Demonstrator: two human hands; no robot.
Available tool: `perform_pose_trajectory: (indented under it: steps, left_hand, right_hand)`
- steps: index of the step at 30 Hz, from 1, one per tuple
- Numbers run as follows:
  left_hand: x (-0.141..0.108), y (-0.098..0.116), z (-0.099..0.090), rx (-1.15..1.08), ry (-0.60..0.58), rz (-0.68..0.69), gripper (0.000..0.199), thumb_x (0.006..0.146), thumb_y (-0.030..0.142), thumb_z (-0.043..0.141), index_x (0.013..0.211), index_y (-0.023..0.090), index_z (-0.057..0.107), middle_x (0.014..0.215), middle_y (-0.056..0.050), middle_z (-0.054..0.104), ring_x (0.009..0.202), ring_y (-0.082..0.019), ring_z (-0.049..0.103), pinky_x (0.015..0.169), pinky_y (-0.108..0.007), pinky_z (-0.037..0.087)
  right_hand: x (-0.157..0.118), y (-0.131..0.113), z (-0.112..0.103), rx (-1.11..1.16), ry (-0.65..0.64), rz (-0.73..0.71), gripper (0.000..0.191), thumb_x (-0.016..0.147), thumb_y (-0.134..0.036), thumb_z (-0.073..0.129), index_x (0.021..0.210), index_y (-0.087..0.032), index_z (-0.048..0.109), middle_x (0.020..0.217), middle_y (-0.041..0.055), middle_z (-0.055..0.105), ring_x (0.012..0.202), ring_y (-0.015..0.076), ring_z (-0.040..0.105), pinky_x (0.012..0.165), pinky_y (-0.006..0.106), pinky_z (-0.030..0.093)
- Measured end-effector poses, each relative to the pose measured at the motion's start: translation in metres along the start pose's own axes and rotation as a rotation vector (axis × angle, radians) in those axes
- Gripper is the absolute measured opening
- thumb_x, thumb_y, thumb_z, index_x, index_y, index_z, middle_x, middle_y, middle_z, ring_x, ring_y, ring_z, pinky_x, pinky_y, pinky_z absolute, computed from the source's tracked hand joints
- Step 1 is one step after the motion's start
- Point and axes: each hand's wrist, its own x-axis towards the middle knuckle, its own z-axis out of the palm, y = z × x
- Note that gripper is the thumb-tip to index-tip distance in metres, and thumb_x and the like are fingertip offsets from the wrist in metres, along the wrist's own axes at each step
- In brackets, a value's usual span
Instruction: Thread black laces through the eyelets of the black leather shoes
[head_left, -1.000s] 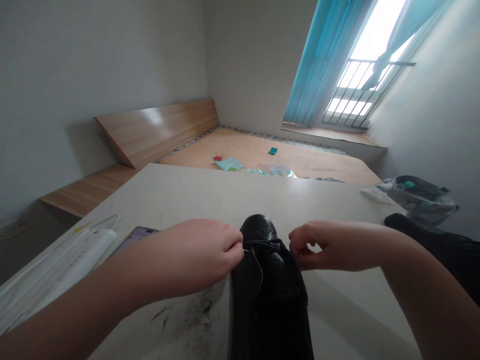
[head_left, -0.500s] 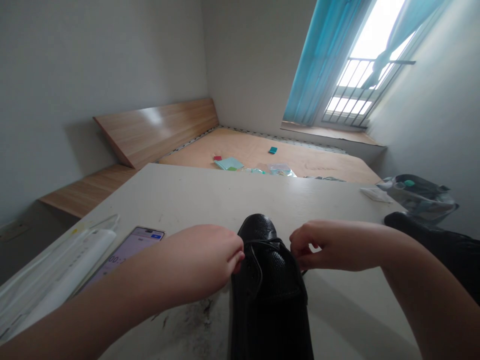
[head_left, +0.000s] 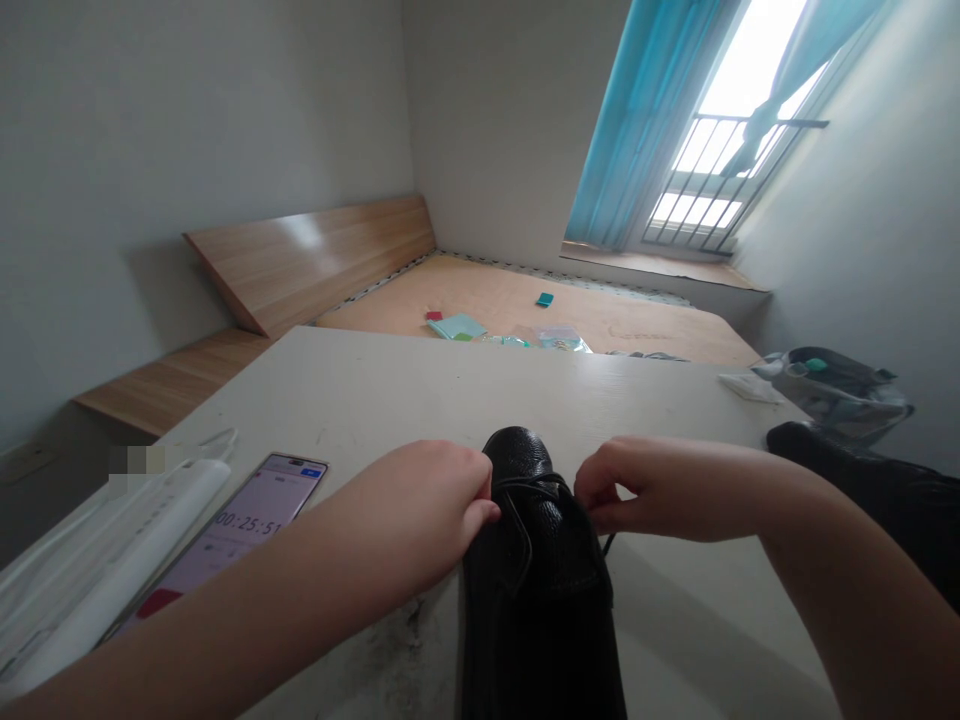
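Observation:
A black leather shoe (head_left: 555,570) lies on the white table with its toe pointing away from me. A thin black shoelace (head_left: 527,482) crosses its front, and a loose loop hangs over the left side. My left hand (head_left: 450,495) is closed in a pinch at the shoe's left edge, on the lace near the eyelets. On the opposite side, my right hand (head_left: 622,487) pinches the lace with curled fingers, and a short dark lace end sticks out beneath it. Both fingertips are partly hidden by the hands themselves.
On the left, a phone (head_left: 281,490) showing a timer lies beside a white power strip (head_left: 150,560). A second black shoe or boot (head_left: 847,465) is at the right, near a clear bag (head_left: 840,400). Beyond the table (head_left: 390,385) is a bed platform (head_left: 637,318) with small packets.
My left hand has shifted slightly right and up, uncovering more of the phone. My right hand has moved slightly left, closer to the shoe, and more of the lace end shows below it.

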Motion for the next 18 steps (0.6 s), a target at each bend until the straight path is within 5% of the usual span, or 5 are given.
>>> perform_pose_trajectory:
  steps: [5, 10, 14, 18]
  left_hand:
    - [-0.004, 0.005, 0.003, 0.016, -0.03, -0.017, 0.022, 0.089, 0.025, 0.045, 0.074, 0.021, 0.062, 0.076, -0.004, 0.069, 0.071, -0.023, 0.064, 0.058, -0.032, 0.034]
    - [-0.005, 0.006, 0.008, -0.01, 0.043, 0.026, 0.018, 0.089, 0.022, 0.044, 0.105, 0.023, 0.053, 0.086, -0.004, 0.069, 0.078, -0.026, 0.066, 0.059, -0.033, 0.035]
    - [-0.004, 0.005, 0.009, 0.003, 0.025, 0.106, 0.014, 0.088, 0.017, 0.043, 0.095, 0.023, 0.053, 0.082, -0.002, 0.067, 0.072, -0.023, 0.064, 0.058, -0.032, 0.036]
    - [-0.007, 0.011, 0.009, 0.036, 0.015, 0.145, 0.02, 0.089, 0.019, 0.038, 0.083, 0.022, 0.057, 0.077, -0.004, 0.065, 0.069, -0.022, 0.062, 0.059, -0.033, 0.038]
  right_hand:
    - [0.002, -0.001, 0.003, 0.153, -0.022, 0.035, 0.013, 0.082, -0.02, 0.052, 0.073, -0.017, 0.06, 0.068, 0.0001, 0.062, 0.064, 0.0135, 0.058, 0.059, 0.024, 0.043]
    - [-0.006, -0.011, 0.007, 0.112, 0.167, 0.067, 0.003, 0.086, -0.02, 0.05, 0.087, -0.022, 0.049, 0.08, -0.0008, 0.068, 0.072, 0.0159, 0.063, 0.063, 0.026, 0.046]
    - [-0.012, -0.02, 0.007, 0.013, 0.212, 0.007, 0.011, 0.095, -0.028, 0.04, 0.099, -0.024, 0.05, 0.079, 0.0001, 0.065, 0.073, 0.0172, 0.059, 0.066, 0.029, 0.044]
    - [-0.014, -0.026, 0.012, -0.074, 0.246, 0.102, 0.025, 0.095, -0.045, 0.04, 0.105, -0.028, 0.055, 0.08, 0.0011, 0.066, 0.071, 0.0203, 0.059, 0.061, 0.031, 0.041]
